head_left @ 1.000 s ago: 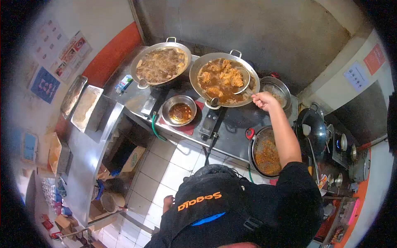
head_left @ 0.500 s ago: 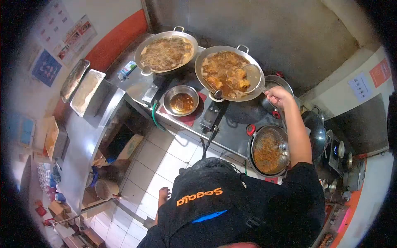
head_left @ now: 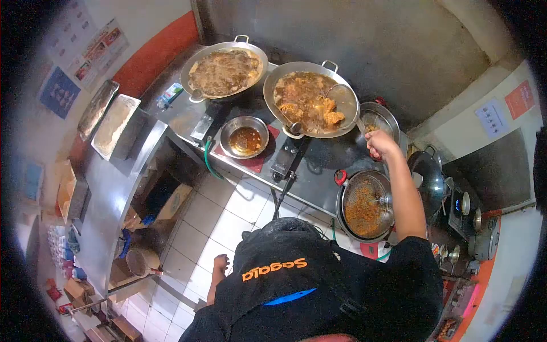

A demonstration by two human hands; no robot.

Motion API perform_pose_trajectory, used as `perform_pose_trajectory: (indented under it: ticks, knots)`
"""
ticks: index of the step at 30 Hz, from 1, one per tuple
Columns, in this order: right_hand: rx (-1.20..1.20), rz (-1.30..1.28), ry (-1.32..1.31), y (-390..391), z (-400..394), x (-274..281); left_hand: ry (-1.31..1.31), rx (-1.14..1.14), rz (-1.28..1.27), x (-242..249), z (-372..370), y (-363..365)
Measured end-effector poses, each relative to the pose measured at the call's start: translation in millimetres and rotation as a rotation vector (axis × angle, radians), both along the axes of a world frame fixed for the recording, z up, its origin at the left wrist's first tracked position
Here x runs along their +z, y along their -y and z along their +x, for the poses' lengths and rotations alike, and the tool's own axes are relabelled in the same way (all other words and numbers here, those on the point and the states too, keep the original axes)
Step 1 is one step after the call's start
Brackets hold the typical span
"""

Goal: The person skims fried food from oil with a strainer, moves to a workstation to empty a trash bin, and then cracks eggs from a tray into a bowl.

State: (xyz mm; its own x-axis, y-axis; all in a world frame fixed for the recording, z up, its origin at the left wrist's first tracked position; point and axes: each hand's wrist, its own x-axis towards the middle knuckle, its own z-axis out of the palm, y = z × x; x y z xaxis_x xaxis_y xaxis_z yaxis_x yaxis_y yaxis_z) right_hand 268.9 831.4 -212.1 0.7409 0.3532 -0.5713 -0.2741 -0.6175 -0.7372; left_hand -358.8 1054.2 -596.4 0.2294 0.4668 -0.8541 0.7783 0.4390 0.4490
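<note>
My right hand [head_left: 380, 143] is closed round the handle of a wire skimmer [head_left: 359, 122], whose round head rests in the right wok [head_left: 273, 102]. Golden-brown fried pieces [head_left: 333, 117] lie in that wok's bubbling oil, near the skimmer head. My left hand [head_left: 221, 263] hangs low over the tiled floor, fingers loosely bent and apart, with nothing visible in it. Beyond and to the left, a second wok [head_left: 188, 64] holds foaming oil. A metal bowl [head_left: 227, 149] with brown liquid stands between the woks and the counter's front edge.
A strainer of brown crumbs [head_left: 364, 214] sits over a red-handled pot right of centre. Behind my right hand is another pot [head_left: 393, 122]. A dark wok [head_left: 427, 178] stands farther right. Metal trays [head_left: 117, 126] are on the left shelf. A green hose [head_left: 208, 162] hangs at the counter front.
My right hand has come slightly lower, nearer the counter front, with the skimmer handle. The view has shifted a little, so the woks appear slightly farther left. My left hand remains low.
</note>
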Motion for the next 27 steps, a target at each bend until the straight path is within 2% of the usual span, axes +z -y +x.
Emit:
perform_pose_trajectory:
  ticks: [2,5,10,13,15,18,20,24,25,26,27]
  knots:
    - [-0.025,-0.058,0.11,-6.5,-10.9,2.0,-0.004,0.16,-0.053,-0.5,5.9,-11.0]
    - [0.046,-0.165,0.192,-12.2,-18.3,5.3,0.027,0.173,0.011,7.1,12.3,-20.6]
    - [0.069,-0.135,0.339,-14.2,-22.2,0.1,0.038,0.189,0.024,4.5,10.2,-20.4]
    - [0.054,-0.102,0.376,-15.4,-20.8,4.6,-0.004,0.173,-0.017,6.2,7.9,-12.9]
    - [0.062,-0.089,0.384,-15.6,-16.6,5.1,-0.03,-0.078,0.017,19.7,7.6,-4.1]
    - [0.09,-0.045,0.416,-13.7,-2.6,-2.8,-0.024,-0.148,0.037,35.4,9.9,7.4]
    - [0.051,-0.189,0.517,-16.3,10.1,-10.9,-0.016,-0.209,0.057,38.7,10.4,12.8]
    - [0.032,-0.306,0.732,-18.1,34.3,-32.0,-0.024,-0.03,0.031,26.6,5.6,15.9]
    - [0.038,-0.299,0.741,-19.2,42.9,-44.1,0.081,-0.183,0.103,14.9,-4.3,11.4]
    - [-0.022,-0.121,0.501,-18.8,54.2,-57.1,0.187,-0.339,0.177,-3.6,-14.9,8.0]
    - [-0.083,0.052,0.26,-18.9,55.7,-53.4,0.13,-0.328,0.219,-6.8,-13.1,8.1]
